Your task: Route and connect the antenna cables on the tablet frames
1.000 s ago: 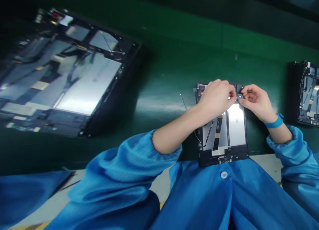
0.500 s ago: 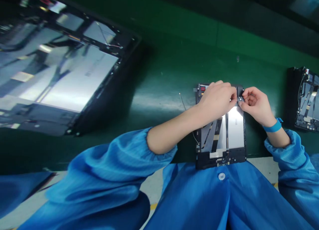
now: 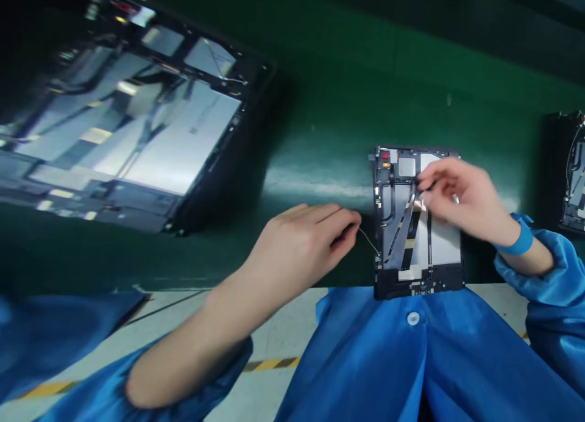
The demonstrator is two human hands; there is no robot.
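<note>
An opened tablet (image 3: pixel 418 269) lies face down on the green belt (image 3: pixel 320 123), its boards, flat cables and silver plate showing. My left hand (image 3: pixel 301 242) is just left of it, fingers pinched on a thin wire (image 3: pixel 369 239) that runs to the tablet's left edge. My right hand (image 3: pixel 461 193) hovers over the tablet's upper right part, blurred by motion, fingers curled loosely near the flat cables. A blue band circles my right wrist. Both arms wear blue sleeves.
A larger opened tablet (image 3: pixel 128 123) lies on the belt at the far left. Another opened unit (image 3: pixel 573 178) sits at the right edge. A pale bench edge (image 3: pixel 283 324) with a yellow-black stripe runs below the belt.
My left hand left the tablet's top edge, moved left and down, and now pinches the thin wire. My right hand shifted slightly over the tablet. The small part both hands held is no longer visible.
</note>
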